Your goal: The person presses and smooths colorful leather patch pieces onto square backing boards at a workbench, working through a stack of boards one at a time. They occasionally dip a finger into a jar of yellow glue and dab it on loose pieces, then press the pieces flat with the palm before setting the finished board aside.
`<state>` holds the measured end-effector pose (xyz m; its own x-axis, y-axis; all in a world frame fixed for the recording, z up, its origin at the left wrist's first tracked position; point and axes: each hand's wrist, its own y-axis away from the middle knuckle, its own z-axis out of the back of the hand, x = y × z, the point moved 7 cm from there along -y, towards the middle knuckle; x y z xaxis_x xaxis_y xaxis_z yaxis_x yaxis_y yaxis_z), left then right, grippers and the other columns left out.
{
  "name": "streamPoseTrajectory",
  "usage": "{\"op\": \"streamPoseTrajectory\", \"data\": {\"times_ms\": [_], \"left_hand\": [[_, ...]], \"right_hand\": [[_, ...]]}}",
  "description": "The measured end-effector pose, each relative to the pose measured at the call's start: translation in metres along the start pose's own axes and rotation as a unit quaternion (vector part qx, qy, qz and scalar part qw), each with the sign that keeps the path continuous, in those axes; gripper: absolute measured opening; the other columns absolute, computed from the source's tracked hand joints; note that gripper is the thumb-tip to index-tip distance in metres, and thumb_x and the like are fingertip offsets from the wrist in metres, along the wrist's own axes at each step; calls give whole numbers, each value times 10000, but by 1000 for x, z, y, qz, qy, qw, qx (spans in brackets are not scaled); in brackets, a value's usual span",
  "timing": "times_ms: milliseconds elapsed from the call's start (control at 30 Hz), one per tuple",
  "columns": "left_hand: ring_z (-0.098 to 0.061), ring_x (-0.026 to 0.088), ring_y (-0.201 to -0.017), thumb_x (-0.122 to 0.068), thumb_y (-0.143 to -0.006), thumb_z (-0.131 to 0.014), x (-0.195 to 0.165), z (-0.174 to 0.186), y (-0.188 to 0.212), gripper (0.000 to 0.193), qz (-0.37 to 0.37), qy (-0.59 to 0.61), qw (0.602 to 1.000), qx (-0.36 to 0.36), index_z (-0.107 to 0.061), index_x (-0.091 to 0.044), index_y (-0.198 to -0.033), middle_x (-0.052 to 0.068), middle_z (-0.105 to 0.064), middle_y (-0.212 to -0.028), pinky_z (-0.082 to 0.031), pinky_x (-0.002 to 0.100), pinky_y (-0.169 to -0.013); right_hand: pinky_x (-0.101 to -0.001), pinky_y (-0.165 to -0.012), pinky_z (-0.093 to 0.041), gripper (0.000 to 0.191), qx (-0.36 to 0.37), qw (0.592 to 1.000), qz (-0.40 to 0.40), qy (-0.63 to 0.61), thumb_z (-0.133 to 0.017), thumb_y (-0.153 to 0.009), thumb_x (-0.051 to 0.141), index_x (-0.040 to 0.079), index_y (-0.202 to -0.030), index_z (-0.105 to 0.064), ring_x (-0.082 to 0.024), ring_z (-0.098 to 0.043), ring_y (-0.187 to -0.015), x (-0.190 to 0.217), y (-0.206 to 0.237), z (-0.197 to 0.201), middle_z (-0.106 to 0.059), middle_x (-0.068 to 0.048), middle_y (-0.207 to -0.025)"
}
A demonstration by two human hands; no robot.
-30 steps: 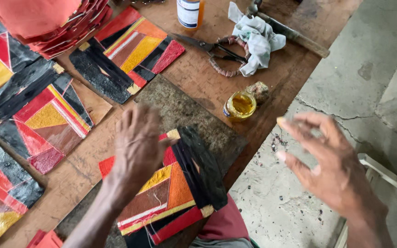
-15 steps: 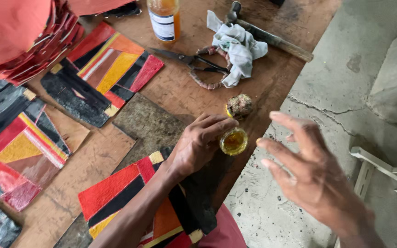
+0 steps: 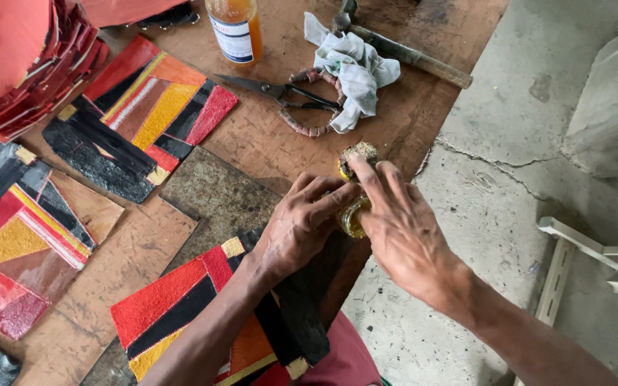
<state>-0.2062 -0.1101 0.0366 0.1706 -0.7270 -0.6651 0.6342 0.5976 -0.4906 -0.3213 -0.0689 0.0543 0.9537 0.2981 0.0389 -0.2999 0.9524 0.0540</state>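
Gripping one jar (image 3: 354, 216) — two hands

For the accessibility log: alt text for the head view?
Both hands, left hand and right hand, close around a small yellow glass jar at the edge of a brown wooden table, among red, black and yellow patchwork leather panels, black scissors and a white rag.

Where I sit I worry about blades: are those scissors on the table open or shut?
Open: the scissors lie flat on the wooden table, blades slightly parted.
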Motion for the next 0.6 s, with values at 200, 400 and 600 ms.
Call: {"op": "streamPoseTrajectory", "data": {"times_ms": [200, 400, 600], "left_hand": [[-604, 356, -1114, -39, -800, -746, -3, 1, 2, 587, -10, -8, 1000, -8, -610, -78, -1370, 120, -658, -1249, -539, 438, -943], [-650, 359, -1049, -34, -834, -749, 1, 4, 5, 572, -6, 6, 999, -35, -576, -35, -1379, 145, -689, -1212, -556, 436, -910], [-704, 380, -1109, -115, -858, -782, 34, -8, 10, 634, 128, 77, 988, -21, -482, -43, -1411, 176, -722, -1161, -571, 444, -920]], "right_hand": [[-500, -1150, -361, 81, 44, 999, 7, -1, -669, -716, -53, 18, -685, -690, -386, -357, -1359, -7, -3, -10, -250, -185, -1613], [-345, -1064, -503, 294, -110, 987, 105, -54, -661, -804, -121, -55, -1078, -746, -308, -469, -1263, 2, 16, 25, -403, -193, -1459], [-308, -923, -530, 403, -213, 975, 59, -16, -714, -784, -33, 39, -1180, -708, -287, -473, -1172, -15, 65, 98, -455, -162, -1362]]}}
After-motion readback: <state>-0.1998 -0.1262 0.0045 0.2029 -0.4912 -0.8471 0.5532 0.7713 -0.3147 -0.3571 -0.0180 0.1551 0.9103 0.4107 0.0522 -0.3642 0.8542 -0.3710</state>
